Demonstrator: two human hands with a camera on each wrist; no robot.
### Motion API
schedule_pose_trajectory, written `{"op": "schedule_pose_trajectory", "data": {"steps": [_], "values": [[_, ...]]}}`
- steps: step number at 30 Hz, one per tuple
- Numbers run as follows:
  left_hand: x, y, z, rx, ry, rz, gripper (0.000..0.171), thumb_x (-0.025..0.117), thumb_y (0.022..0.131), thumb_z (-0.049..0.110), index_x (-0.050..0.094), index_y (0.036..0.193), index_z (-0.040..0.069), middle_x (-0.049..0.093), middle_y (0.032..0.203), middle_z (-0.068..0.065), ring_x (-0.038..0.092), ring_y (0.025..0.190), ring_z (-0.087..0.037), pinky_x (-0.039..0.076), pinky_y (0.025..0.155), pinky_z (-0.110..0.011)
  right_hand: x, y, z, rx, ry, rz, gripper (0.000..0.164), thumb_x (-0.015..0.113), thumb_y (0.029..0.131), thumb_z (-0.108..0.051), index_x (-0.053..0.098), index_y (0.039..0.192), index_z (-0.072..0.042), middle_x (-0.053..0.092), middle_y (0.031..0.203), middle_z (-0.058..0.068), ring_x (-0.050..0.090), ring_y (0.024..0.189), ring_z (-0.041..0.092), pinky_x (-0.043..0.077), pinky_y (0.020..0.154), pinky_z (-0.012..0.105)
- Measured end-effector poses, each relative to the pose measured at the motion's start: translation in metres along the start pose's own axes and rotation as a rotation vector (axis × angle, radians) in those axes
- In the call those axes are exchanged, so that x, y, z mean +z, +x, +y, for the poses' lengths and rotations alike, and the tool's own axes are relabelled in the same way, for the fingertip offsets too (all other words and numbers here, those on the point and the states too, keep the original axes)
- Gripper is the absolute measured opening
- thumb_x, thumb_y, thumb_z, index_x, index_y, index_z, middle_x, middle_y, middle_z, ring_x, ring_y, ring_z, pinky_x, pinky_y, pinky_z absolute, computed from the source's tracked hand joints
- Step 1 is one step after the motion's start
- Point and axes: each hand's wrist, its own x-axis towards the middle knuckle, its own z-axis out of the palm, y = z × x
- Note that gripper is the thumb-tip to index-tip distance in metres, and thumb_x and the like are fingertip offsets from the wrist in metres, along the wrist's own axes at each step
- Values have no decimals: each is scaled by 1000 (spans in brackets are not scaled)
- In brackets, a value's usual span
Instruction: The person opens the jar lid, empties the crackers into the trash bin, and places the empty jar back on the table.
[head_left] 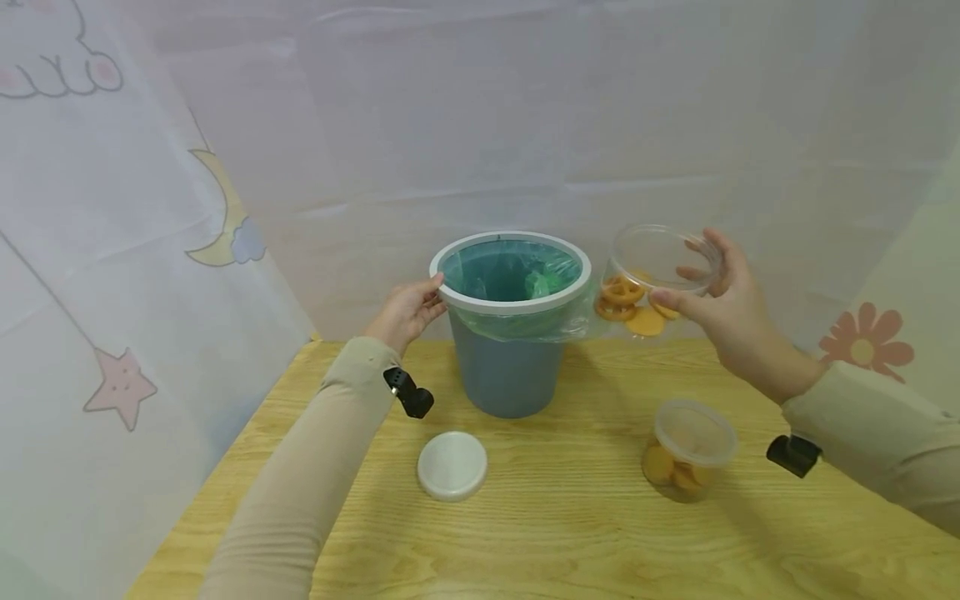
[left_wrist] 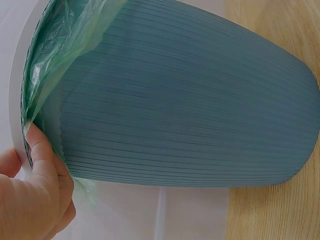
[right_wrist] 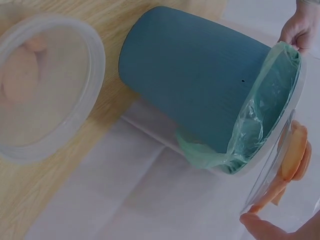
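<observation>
A blue-grey trash bin (head_left: 504, 375) with a white rim (head_left: 437, 265) stands on the table, lined with a thin green bag (left_wrist: 75, 40) folded over its edge. My left hand (head_left: 408, 312) grips the rim at its left side, thumb and fingers on either side of rim and bag. To the right of the bin, my right hand (head_left: 738, 321) holds a clear round plastic tub (head_left: 660, 258) by its rim, raised above the table. Orange ring-shaped and flat round pieces (head_left: 622, 300) show through its wall. In the right wrist view the tub's rim overlaps beside the bin's rim.
A white round lid (head_left: 452, 465) lies on the wooden table (head_left: 540, 533) in front of the bin. A lidded tub (head_left: 686, 450) with orange round pieces stands at the right. Crumpled green plastic (head_left: 546, 283) shows inside the bin. A pale cloth (head_left: 465, 108) hangs behind.
</observation>
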Motion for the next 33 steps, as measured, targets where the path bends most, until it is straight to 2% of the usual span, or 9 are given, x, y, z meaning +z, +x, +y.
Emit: {"op": "schedule_pose_trajectory", "data": {"steps": [3, 10, 24, 26, 30, 33], "values": [[0, 0, 0, 0, 0, -3, 44, 56, 98, 9, 48, 138, -6, 51, 97, -8, 56, 72, -12, 51, 60, -18, -1, 2, -1, -2, -8, 9, 99, 67, 88, 3, -4, 156, -12, 8, 160, 10, 18, 138, 35, 46, 79, 9], [2, -1, 0, 1, 10, 3, 44, 57, 98, 10, 47, 139, -4, 51, 95, -7, 56, 70, -12, 51, 60, -18, -4, 8, -3, 13, -311, 17, 95, 67, 93, -15, -3, 156, -18, 10, 161, 5, 25, 139, 33, 42, 81, 8], [6, 0, -3, 8, 5, 9, 43, 58, 98, 10, 49, 137, -5, 52, 97, -8, 55, 76, -13, 51, 61, -19, -3, 23, -2, 28, -432, 39, 101, 71, 90, -27, -4, 157, -19, 12, 160, 3, 26, 139, 32, 42, 78, 12], [7, 0, -3, 8, 1, 12, 43, 58, 98, 10, 49, 136, -6, 52, 97, -8, 55, 76, -13, 51, 61, -19, -2, 26, -3, 26, -448, 45, 102, 72, 89, -28, -3, 157, -19, 13, 160, 2, 26, 138, 32, 43, 80, 15], [8, 0, -5, 5, 8, 16, 43, 58, 98, 10, 49, 136, -5, 51, 97, -8, 55, 76, -13, 51, 61, -19, 0, 32, -5, 26, -468, 46, 104, 74, 87, -32, -3, 157, -20, 13, 160, 2, 25, 138, 32, 44, 92, 34], [10, -1, -6, 1, 17, 15, 43, 58, 98, 11, 49, 136, -5, 52, 97, -8, 56, 76, -13, 52, 62, -19, 0, 35, -7, 20, -491, 50, 105, 74, 87, -34, -3, 157, -19, 13, 160, 4, 24, 138, 34, 40, 95, 47]]}}
